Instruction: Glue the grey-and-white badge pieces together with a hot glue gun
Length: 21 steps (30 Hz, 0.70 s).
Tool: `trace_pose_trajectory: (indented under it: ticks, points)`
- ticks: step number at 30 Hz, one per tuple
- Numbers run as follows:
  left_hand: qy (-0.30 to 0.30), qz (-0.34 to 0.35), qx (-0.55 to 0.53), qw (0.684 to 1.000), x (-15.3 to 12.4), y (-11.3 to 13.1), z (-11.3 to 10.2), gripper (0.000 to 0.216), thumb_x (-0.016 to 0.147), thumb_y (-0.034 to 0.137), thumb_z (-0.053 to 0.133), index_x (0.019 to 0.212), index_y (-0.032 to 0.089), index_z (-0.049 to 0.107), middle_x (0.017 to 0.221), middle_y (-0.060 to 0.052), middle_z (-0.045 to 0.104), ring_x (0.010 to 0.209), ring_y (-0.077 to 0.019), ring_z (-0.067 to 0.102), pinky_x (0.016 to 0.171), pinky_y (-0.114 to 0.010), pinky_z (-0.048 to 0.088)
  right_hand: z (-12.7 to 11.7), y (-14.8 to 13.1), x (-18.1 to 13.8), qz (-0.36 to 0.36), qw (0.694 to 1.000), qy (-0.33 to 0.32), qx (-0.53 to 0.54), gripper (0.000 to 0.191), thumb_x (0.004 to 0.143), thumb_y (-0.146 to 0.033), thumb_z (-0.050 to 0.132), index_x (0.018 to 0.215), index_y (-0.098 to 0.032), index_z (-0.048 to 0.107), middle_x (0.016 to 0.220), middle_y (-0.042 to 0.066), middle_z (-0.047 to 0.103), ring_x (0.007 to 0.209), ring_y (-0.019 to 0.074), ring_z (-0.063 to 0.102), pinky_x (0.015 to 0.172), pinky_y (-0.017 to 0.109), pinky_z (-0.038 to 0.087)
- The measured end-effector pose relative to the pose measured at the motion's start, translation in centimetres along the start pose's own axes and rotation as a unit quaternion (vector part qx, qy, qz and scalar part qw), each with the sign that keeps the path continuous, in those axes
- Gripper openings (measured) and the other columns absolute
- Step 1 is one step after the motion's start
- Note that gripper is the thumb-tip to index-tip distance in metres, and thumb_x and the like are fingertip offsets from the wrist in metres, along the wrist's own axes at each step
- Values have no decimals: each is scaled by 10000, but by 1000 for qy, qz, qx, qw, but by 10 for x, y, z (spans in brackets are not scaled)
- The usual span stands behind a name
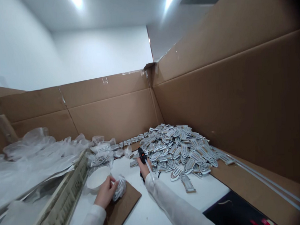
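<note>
My left hand (pixel 105 191) is closed at the edge of a clear plastic-wrapped pack (pixel 120 188) with grey-and-white parts inside, its thumb and fingers pinching the plastic. Under the pack lies a brown board (pixel 125 205). A round white dish (pixel 98 179) is just behind my left hand. My right hand (pixel 144 168) is wrapped around a black hot glue gun (pixel 142 155), with a pale glue stick (pixel 148 165) sticking out of its back. Right beside that hand rises a big heap of flat grey-and-white parts (pixel 178 146); a single grey part (pixel 187 183) lies in front.
Tall cardboard walls (pixel 109 112) enclose the white table (pixel 157 216) at the back and right. At left, clear plastic bags (pixel 28 172) lie beyond a long patterned rail (pixel 66 200). More wrapped packs (pixel 101 157) sit behind the dish. A black mat (pixel 231 211) is at front right.
</note>
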<state>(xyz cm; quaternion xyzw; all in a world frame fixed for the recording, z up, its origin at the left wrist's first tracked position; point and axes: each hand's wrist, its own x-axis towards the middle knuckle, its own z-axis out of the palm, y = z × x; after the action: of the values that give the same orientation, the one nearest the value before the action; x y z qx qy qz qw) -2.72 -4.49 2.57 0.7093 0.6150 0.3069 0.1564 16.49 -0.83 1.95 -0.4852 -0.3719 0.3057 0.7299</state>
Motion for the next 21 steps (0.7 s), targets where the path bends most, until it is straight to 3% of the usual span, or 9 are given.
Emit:
trace_pose_trajectory:
  ticks: [5, 10, 13, 21]
  points:
    - [17, 15, -15, 1000, 10, 0, -3, 320, 687, 520, 415, 619, 209, 449, 517, 39, 476, 540, -152, 475, 560, -262, 357, 5, 7, 5, -11, 999, 26, 19, 221, 590, -396, 558, 595, -175, 556, 500, -22, 514, 510, 139, 475, 532, 241, 384]
    - [70, 61, -144, 985, 10, 38, -35, 401, 670, 599, 431, 665, 200, 472, 590, 37, 463, 583, -138, 456, 560, -241, 376, 2, -1, 0, -12, 1000, 1, 27, 206, 602, -381, 542, 615, -177, 567, 537, -12, 548, 530, 143, 498, 554, 244, 400]
    - [76, 71, -136, 985, 9, 53, -55, 429, 648, 626, 470, 663, 197, 481, 568, 44, 449, 549, -126, 426, 529, -229, 359, 0, -6, -4, -9, 1000, 8, 19, 198, 606, -386, 537, 619, -190, 568, 529, -11, 543, 545, 159, 508, 541, 250, 397]
    - [104, 86, -137, 981, 8, 49, -83, 405, 675, 575, 515, 708, 172, 523, 573, 30, 501, 538, -124, 465, 519, -222, 378, -2, -9, -3, 5, 1000, -11, 14, 203, 591, -390, 541, 606, -188, 551, 502, -12, 518, 534, 158, 501, 521, 255, 380]
